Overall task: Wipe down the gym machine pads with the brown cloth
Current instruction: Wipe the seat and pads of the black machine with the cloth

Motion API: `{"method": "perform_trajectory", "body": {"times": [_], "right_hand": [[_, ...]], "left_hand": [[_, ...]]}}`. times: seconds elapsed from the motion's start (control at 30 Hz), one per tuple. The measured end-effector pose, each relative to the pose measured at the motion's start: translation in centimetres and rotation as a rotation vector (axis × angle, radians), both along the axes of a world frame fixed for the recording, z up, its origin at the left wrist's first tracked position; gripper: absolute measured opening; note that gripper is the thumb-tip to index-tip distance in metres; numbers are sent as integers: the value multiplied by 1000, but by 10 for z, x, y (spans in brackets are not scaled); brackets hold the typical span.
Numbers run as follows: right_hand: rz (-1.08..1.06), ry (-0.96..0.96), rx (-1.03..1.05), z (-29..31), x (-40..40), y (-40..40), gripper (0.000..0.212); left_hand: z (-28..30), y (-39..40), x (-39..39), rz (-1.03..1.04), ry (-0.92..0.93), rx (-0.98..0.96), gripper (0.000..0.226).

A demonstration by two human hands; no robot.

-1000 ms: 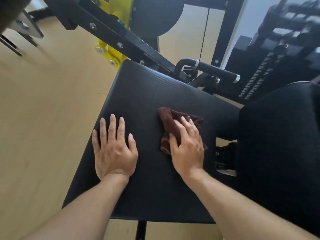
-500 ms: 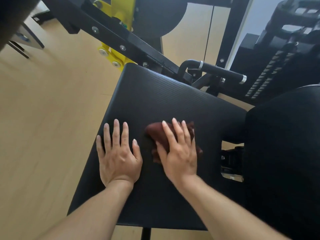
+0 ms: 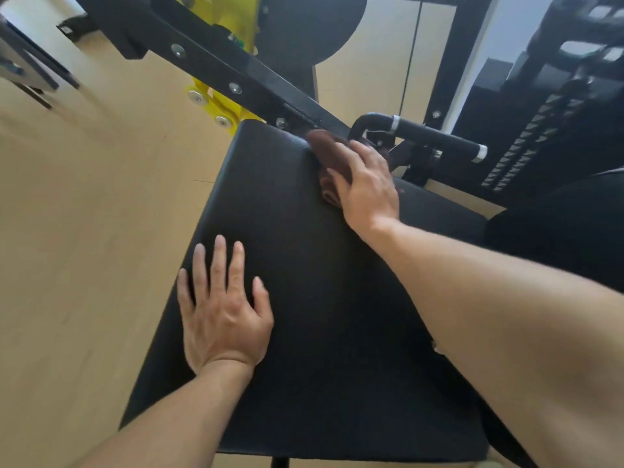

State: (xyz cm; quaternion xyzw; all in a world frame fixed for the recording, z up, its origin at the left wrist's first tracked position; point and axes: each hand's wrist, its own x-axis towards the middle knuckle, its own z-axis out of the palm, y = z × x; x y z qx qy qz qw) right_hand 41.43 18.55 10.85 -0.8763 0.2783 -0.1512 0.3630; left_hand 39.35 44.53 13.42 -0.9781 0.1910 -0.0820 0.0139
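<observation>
A black seat pad (image 3: 304, 231) fills the middle of the view. My right hand (image 3: 368, 184) presses the bunched brown cloth (image 3: 329, 157) flat against the pad's far edge, close to the black frame bar. Most of the cloth is hidden under my fingers. My left hand (image 3: 223, 312) lies palm down on the pad's near left part, fingers spread, holding nothing.
A black frame bar (image 3: 216, 59) with a yellow bracket (image 3: 219, 109) crosses just beyond the pad. A black handle (image 3: 435, 136) with silver rings sticks out at the right. A second black pad (image 3: 574, 224) and a weight stack (image 3: 526, 143) stand further right. Wooden floor (image 3: 84, 214) lies left.
My right hand has slid the cloth from the pad's middle up to its far edge. My left hand has stayed flat on the pad.
</observation>
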Motion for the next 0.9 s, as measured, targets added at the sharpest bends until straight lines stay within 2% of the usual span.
{"method": "perform_trajectory", "body": {"times": [0.17, 0.23, 0.4, 0.47, 0.53, 0.6, 0.63, 0.7, 0.77, 0.8, 0.9], "right_hand": [[-573, 135, 156, -37, -86, -33, 49], [-684, 128, 247, -40, -93, -36, 49], [-818, 72, 224, -35, -72, -25, 44], [-667, -8, 185, -27, -59, -5, 44], [-244, -101, 62, -16, -39, 26, 43], [212, -106, -86, -6, -17, 49, 44], [365, -88, -139, 0, -10, 50, 45], [485, -59, -195, 4, -4, 35, 46], [393, -39, -149, -1, -10, 12, 44], [263, -24, -89, -6, -17, 1, 43], [-312, 71, 74, -27, -59, -33, 42]], "left_hand": [[1, 0, 0, 2, 19, -4, 65], [1, 1, 0, 5, 18, -9, 65], [0, 0, 0, 1, 13, -9, 66], [1, 1, 0, 1, 12, -2, 66], [1, 0, 0, 5, 12, 6, 66], [1, 0, -1, 13, 3, 17, 66], [1, -1, 0, 15, -2, 23, 66], [1, -1, 0, 15, -2, 34, 66], [1, -1, -1, 16, 3, 26, 66], [1, -1, -1, 20, 5, 18, 66], [2, -1, -2, 15, 16, -5, 66]]}}
